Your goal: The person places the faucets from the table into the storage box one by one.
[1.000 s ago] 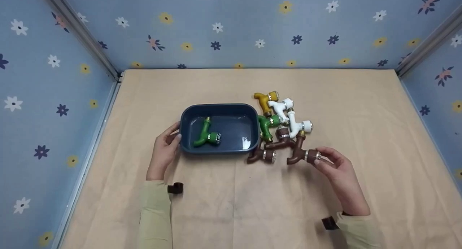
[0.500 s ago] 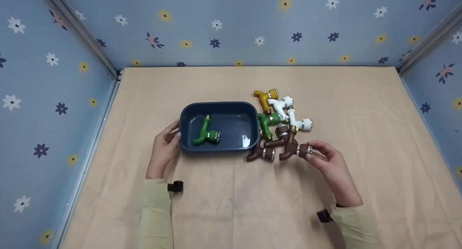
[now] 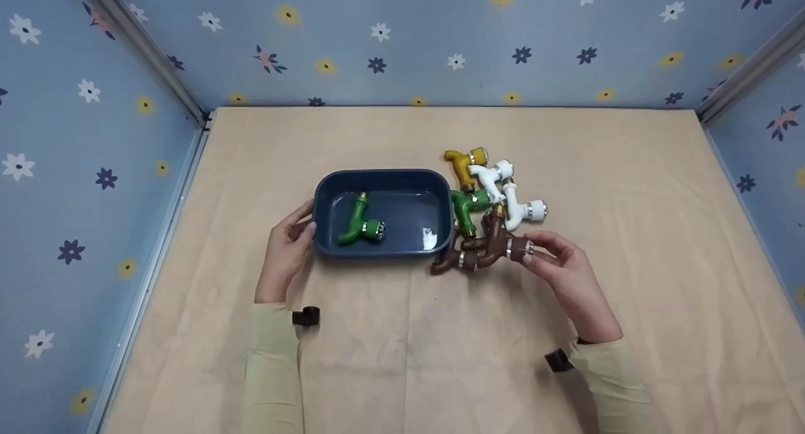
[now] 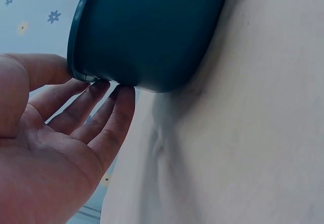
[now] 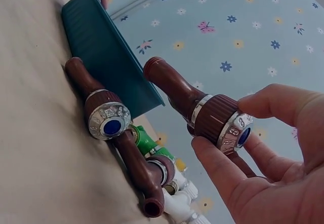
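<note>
Right of the bin (image 3: 402, 217), the held tap (image 3: 494, 239), brown, is up off the table (image 3: 377, 333); right-wrist view shows a gap between it and the taps below. Right hand (image 3: 569, 273) pinches it by the knob (image 5: 215, 120), thumb one side, fingertips the other. Brass thread points far, spout near-left. Knob cap is chrome with a blue disc. From the head view it overlaps two more brown ones: the near brown tap (image 3: 443, 261), by the bin's near right corner, and the far brown tap (image 5: 136, 168), just beyond. Can't tell whether the near one touches the bin.

Left hand (image 3: 283, 251) has the bin by its left end: thumb at the rim, fingertips against the wall below it. Bin's dark blue, sits mid-table, long side left to right. One green tap (image 3: 358, 223) lies in its left half, thread to the far side, knob to the right.

Rest of the cluster is right of the bin. Second green tap (image 3: 464, 217) right by the bin's right wall, yellow tap (image 3: 462, 170) at the far end, two white taps (image 3: 490, 181) to its right, one farther right and nearer than the other.

Flowered blue wall (image 3: 453, 31) behind. Both arms in pale green sleeves (image 3: 273, 365).
</note>
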The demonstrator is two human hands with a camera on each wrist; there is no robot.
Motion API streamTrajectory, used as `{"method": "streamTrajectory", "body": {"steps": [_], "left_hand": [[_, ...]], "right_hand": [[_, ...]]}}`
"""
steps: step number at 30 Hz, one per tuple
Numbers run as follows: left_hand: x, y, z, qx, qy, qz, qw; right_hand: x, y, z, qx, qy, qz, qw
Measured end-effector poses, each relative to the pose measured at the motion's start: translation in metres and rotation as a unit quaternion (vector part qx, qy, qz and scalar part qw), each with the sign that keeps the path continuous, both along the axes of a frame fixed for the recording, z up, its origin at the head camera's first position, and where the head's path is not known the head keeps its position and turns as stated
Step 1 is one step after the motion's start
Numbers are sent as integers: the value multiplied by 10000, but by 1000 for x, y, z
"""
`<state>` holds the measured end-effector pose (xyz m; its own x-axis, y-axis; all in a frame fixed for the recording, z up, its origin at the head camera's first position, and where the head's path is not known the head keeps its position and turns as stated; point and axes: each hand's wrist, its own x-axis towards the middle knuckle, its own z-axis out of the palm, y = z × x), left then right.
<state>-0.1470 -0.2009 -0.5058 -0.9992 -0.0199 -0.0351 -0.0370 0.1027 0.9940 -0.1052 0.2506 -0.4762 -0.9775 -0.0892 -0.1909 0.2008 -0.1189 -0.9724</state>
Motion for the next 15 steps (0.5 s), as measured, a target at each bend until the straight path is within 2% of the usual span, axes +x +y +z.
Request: {"method": "streamTrajectory", "body": {"steps": [5, 12, 15], "left_hand": [[-5, -4, -16, -69, 127, 57, 9999], [4, 3, 10, -239, 2, -19, 9997], [4, 4, 9, -233, 18, -1, 9997]], "right_hand": [[-3, -5, 4, 135, 123, 153, 9997], [-5, -14, 7, -12, 225, 235, 9995], [-5, -17, 7, 68, 183, 319, 9993]]}}
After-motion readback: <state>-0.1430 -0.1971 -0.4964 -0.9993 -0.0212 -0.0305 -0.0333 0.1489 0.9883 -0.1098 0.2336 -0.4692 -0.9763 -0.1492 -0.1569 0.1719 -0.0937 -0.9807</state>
